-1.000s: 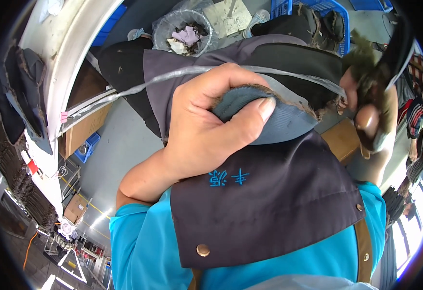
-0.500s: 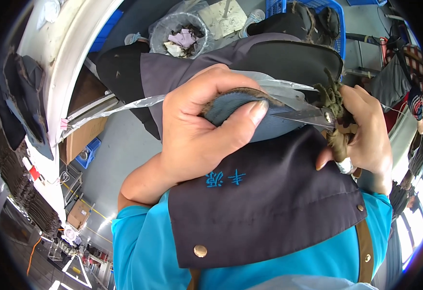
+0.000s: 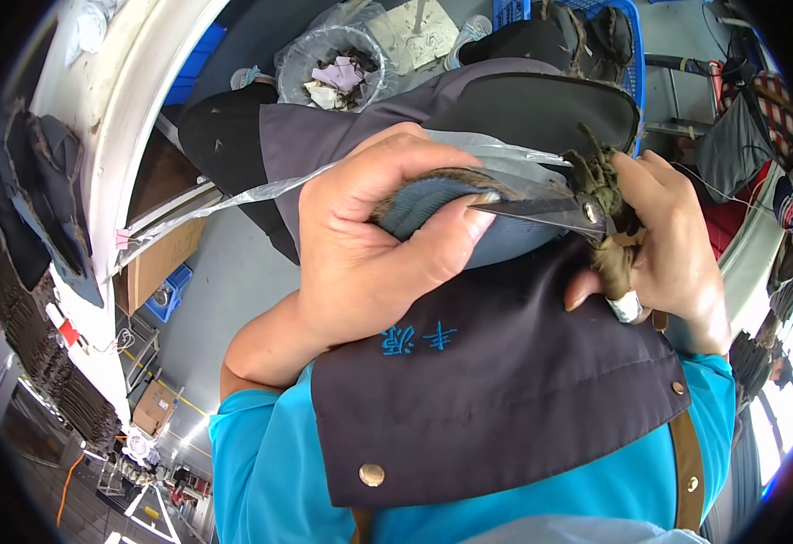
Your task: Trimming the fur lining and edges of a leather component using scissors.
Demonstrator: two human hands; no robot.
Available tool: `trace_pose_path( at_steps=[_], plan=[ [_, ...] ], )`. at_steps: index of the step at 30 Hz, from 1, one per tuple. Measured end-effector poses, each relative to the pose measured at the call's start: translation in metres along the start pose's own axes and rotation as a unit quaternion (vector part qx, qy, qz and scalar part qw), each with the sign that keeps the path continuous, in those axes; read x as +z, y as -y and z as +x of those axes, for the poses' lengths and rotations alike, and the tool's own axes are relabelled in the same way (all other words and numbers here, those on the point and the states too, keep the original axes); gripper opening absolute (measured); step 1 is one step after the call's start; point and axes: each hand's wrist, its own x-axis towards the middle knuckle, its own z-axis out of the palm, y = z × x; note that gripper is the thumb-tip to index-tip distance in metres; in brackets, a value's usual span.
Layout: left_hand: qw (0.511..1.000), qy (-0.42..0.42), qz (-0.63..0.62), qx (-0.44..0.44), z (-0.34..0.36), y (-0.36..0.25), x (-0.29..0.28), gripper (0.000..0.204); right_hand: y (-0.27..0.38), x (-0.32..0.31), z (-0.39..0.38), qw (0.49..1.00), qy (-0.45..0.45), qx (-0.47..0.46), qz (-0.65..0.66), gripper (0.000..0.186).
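My left hand (image 3: 360, 227) is closed round a blue-grey fabric piece (image 3: 422, 205) with a brown furry edge, its thumb pressed on the ribbed face. My right hand (image 3: 677, 236) grips a pair of scissors (image 3: 546, 216) whose handles are wrapped in olive-green cloth. The blades point left, and their tips lie at the furry edge beside my left thumb. Part of the fabric piece is hidden behind my left fingers. Clear plastic film (image 3: 260, 193) runs from the left side to behind the piece and the blades.
A black panel (image 3: 541, 113) lies across my lap, over a dark apron (image 3: 505, 399). Beyond my legs stands a plastic-lined bin (image 3: 287, 68) with scraps inside. A blue basket (image 3: 637, 54) holds dark fur-edged pieces. More such pieces (image 3: 47, 172) lie on the white surface at left.
The scissors in my right hand have moved left, so the tips now reach beside my left thumb at the furry edge. My left hand has barely moved and keeps its hold.
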Motion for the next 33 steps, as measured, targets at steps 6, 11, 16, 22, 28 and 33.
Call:
trace_pose_path(
  at_steps=[6,11,16,22,28,33],
  plan=[
    [1.000,-0.004,0.000,-0.001,0.000,0.000,0.000,0.020,-0.003,0.005,0.000,1.000,-0.018,-0.020,0.007,0.026],
    [1.000,0.005,0.009,-0.004,0.000,0.001,0.000,0.021,-0.009,0.011,-0.004,0.999,-0.017,-0.016,0.046,0.023],
    [1.000,0.010,0.010,-0.007,0.000,0.001,0.001,0.021,-0.011,0.011,-0.005,0.999,-0.003,-0.016,0.038,0.023],
    [0.999,0.016,0.005,0.050,0.004,0.006,-0.002,0.019,-0.012,0.012,-0.007,0.999,-0.010,-0.018,0.045,0.023],
    [1.000,0.015,0.014,0.019,0.003,0.002,0.001,0.020,-0.016,0.015,-0.007,0.998,-0.006,-0.015,0.058,0.023],
    [0.999,0.015,0.006,0.037,0.006,0.007,-0.001,0.016,-0.016,0.015,-0.008,0.999,0.003,-0.009,0.052,0.024]
  ],
)
